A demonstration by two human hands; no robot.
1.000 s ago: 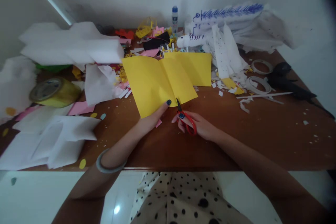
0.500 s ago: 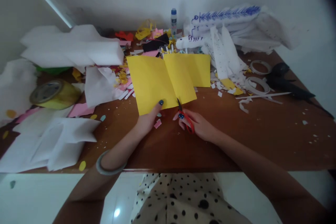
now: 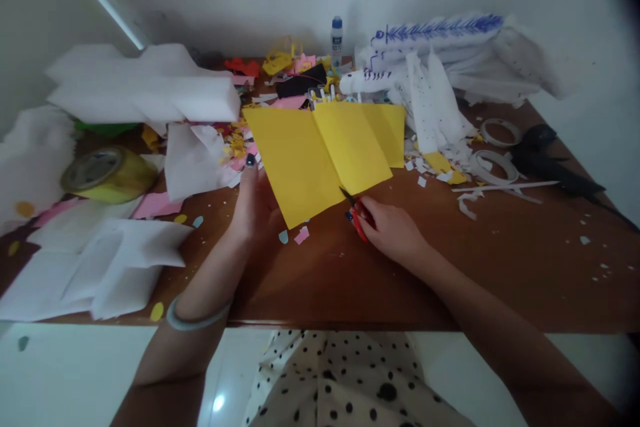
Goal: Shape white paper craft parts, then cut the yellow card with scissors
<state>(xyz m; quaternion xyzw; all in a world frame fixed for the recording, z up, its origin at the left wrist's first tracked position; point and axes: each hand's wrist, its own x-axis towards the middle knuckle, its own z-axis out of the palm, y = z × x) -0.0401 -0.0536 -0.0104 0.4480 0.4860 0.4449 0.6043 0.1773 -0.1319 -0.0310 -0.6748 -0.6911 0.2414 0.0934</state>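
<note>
Your left hand [image 3: 257, 203]: it lies flat and open on the left edge of the yellow paper [image 3: 320, 153], in the middle of the frame. It presses the sheet down and does not grip it.
Your right hand [image 3: 390, 230]: it is closed around the red scissors [image 3: 356, 213], just right of the middle.
Scissors: the dark blades sit at the near edge of the yellow paper. You cannot tell from here if the blades are apart.
Where the paper is: flat on the brown surface [image 3: 500, 260], in the middle, with its far edge near the scraps at the back.
How far along: the cut looks only just begun. The blade tip meets the near edge, and the sheet looks whole past it. Most of the cutting seems left to do.
Paper shape: thin and smooth, bright yellow, with fold lines that split it into panels. The near left corner comes to a point.
Small bits: a pink scrap [image 3: 301, 235] and a pale blue dot [image 3: 283, 237] lie just under that corner.
Tape: a fat yellow tape roll [image 3: 107, 175] rests on its side at the left.
White stuff: soft white sheets [image 3: 145, 87] are piled at the upper left, and flat white paper [image 3: 100, 267] at the lower left.
Glue: a small glue bottle [image 3: 337, 37] with a blue cap stands at the top middle.
Right side: thin tape rings [image 3: 493, 163] and black scissors [image 3: 555, 163] lie there.
</note>
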